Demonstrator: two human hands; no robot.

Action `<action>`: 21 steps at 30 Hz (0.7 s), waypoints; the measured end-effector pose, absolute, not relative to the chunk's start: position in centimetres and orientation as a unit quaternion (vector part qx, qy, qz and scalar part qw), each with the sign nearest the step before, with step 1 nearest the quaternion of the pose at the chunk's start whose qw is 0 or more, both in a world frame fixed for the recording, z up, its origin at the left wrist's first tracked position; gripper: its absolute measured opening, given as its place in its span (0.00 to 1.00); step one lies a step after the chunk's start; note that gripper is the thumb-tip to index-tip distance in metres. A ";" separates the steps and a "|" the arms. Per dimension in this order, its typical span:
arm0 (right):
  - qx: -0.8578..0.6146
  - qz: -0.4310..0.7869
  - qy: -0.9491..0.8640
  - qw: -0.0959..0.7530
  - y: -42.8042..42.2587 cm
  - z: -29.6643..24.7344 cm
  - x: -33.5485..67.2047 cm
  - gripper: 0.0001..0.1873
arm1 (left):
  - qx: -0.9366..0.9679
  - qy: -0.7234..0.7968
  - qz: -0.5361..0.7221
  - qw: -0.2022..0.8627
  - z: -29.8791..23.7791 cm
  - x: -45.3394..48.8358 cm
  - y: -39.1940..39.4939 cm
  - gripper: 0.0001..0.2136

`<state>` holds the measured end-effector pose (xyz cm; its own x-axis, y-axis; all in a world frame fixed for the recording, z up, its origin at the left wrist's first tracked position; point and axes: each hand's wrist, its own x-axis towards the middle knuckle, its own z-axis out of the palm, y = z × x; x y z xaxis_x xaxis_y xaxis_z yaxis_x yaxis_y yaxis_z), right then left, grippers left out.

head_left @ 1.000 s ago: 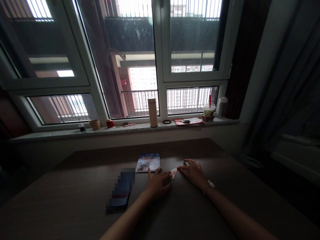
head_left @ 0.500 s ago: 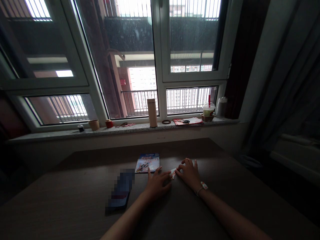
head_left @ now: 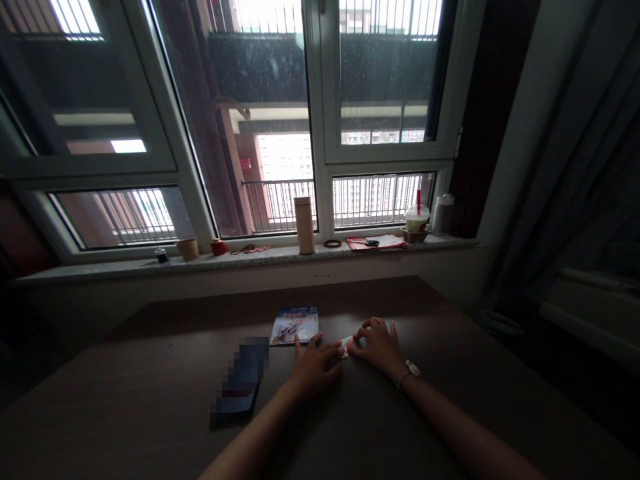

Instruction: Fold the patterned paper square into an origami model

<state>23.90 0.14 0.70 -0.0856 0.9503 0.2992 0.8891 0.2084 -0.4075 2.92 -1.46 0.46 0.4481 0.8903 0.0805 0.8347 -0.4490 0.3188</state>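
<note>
Beside the booklet (head_left: pixel 295 326), a spread left hand (head_left: pixel 314 365) steadies folded paper (head_left: pixel 346 344) (light, even pressure suits); the right hand (head_left: pixel 379 347) pinches it.

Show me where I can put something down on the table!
There's bare table left of the phone, and more right of the right hand. It's crowded in the middle: the booklet, phone, left hand and paper sit close together.

A dark brown table (head_left: pixel 150 373) bears a blue booklet (head_left: pixel 295 325), a pixelated dark object (head_left: pixel 243 380) and a small paper piece (head_left: pixel 346 344).
</note>
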 end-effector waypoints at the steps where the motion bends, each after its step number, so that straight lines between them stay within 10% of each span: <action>1: -0.626 0.062 -0.735 0.253 0.1 0.8 23.9 0.16 | 0.842 0.512 0.119 0.117 0.5 2.9 -1.5 0.18; 21: -0.599 0.062 -0.747 0.281 0.4 -0.6 24.4 0.20 | 0.836 0.520 0.123 0.125 0.6 3.0 -1.4 0.15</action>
<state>24.44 0.38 -0.61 -0.1249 0.9302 0.3452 0.8605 0.2747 -0.4290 2.98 -1.40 0.64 0.4288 0.9002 0.0761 0.8386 -0.4280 0.3371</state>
